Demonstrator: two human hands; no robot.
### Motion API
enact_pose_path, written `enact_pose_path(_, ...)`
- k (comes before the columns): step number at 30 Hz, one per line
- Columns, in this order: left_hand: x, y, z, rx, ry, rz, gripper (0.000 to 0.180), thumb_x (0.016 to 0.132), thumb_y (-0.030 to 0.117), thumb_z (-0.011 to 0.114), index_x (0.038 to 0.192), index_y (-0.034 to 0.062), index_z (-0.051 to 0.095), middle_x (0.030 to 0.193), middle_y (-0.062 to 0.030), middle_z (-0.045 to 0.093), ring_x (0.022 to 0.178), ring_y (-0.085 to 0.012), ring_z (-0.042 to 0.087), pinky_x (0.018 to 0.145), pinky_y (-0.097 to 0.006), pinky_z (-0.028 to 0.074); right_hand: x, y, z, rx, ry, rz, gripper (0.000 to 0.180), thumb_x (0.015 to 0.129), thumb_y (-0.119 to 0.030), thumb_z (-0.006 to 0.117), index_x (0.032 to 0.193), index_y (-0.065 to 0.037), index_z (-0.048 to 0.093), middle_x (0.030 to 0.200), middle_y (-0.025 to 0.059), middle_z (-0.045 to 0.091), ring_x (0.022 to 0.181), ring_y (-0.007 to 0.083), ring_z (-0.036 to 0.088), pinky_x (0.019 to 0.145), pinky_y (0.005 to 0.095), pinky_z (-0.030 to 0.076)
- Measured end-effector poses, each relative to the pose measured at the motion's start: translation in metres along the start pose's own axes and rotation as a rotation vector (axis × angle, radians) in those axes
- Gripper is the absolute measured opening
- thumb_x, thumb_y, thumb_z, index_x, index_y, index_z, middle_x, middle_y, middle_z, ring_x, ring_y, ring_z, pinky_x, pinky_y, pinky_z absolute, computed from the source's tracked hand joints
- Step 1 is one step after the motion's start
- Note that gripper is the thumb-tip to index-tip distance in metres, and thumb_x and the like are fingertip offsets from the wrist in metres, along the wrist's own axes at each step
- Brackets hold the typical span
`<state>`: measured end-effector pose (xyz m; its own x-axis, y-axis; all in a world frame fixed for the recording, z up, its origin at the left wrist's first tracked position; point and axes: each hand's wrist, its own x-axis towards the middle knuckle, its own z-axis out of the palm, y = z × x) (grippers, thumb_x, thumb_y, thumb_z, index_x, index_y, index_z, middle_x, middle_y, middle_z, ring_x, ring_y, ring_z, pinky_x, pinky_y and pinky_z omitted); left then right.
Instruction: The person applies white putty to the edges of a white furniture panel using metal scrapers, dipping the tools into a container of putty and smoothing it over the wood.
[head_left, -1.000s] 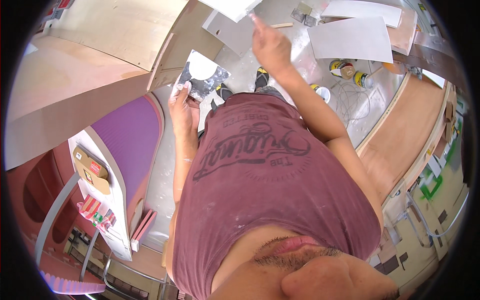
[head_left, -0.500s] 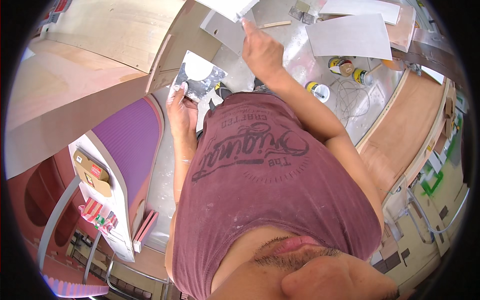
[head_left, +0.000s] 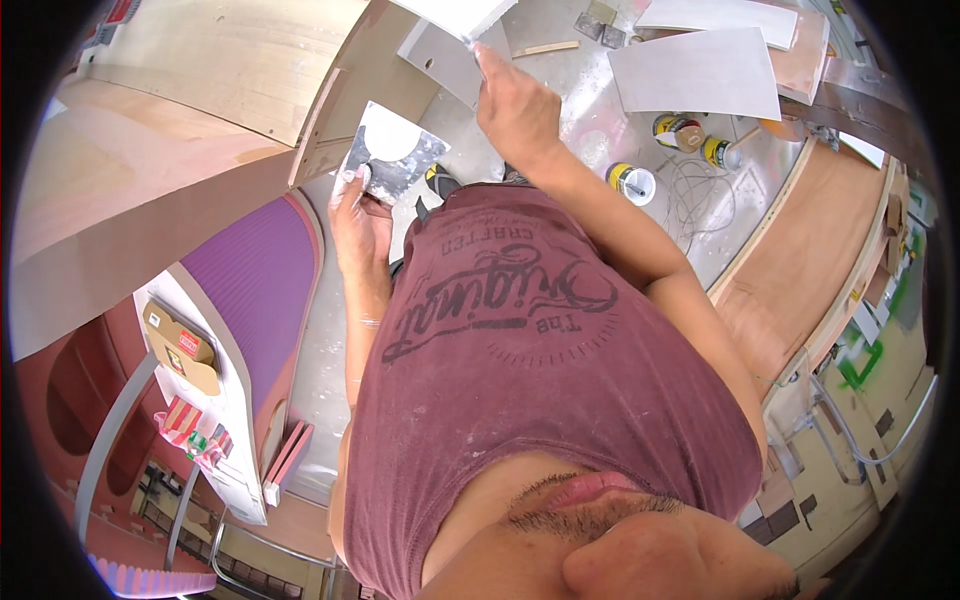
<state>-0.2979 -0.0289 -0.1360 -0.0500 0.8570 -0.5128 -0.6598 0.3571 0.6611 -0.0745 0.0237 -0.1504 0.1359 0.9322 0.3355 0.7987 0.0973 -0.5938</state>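
Observation:
My left hand (head_left: 360, 222) grips a square, dark, paint-speckled plate (head_left: 415, 172) by its near left corner. A large white patch of putty or paint (head_left: 390, 140) covers its far part. White smears coat the thumb and fingers. At the top of the view, my right hand (head_left: 518, 108) is closed, with its fingertips at the rough edge of a white panel (head_left: 452, 12). Whatever small thing those fingertips may hold is hidden. Behind that hand, a grey panel with a hole (head_left: 430, 62) leans on a wooden piece.
Open tins (head_left: 632, 184) and more tins (head_left: 722, 152) stand on the floor beside a tangle of thin cord (head_left: 695, 200). White boards (head_left: 695, 75) lie at the far right. A curved wooden frame (head_left: 800, 260) is on the right; a large wooden cabinet (head_left: 190, 150) and purple ribbed panel (head_left: 255, 265) are left.
My right hand has shifted slightly left along the white panel's edge. The left hand keeps its hold on the plate, and the view has moved a little.

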Motion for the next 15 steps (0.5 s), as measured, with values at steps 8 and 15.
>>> enact_pose_path(8, 0.001, 0.002, -0.009, -0.017, 0.047, 0.007, 0.028, 0.094, 0.003, 0.049, 0.12, -0.0067, 0.05, 0.119, -0.014, 0.06, 0.108, -0.0209, 0.061, 0.092, -0.035, 0.051, 0.048, 0.064, -0.028, -0.122, 0.128, 0.145, 0.037, 0.087, -0.017, 0.052, 0.124, -0.015, 0.058, 0.067, 0.0153, 0.062, 0.071, 0.0348, 0.065, 0.062, 0.0451, 0.052)
enact_pose_path(15, -0.003, 0.005, -0.014, -0.02, 0.055, 0.002, 0.03, 0.094, 0.003, 0.049, 0.122, -0.0067, 0.049, 0.119, -0.0139, 0.06, 0.108, -0.0204, 0.061, 0.093, -0.034, 0.051, 0.077, 0.109, -0.019, -0.262, 0.076, 0.145, 0.03, 0.09, -0.014, 0.051, 0.117, -0.006, 0.062, 0.094, 0.0242, 0.066, 0.09, 0.0422, 0.063, 0.079, 0.0476, 0.05)
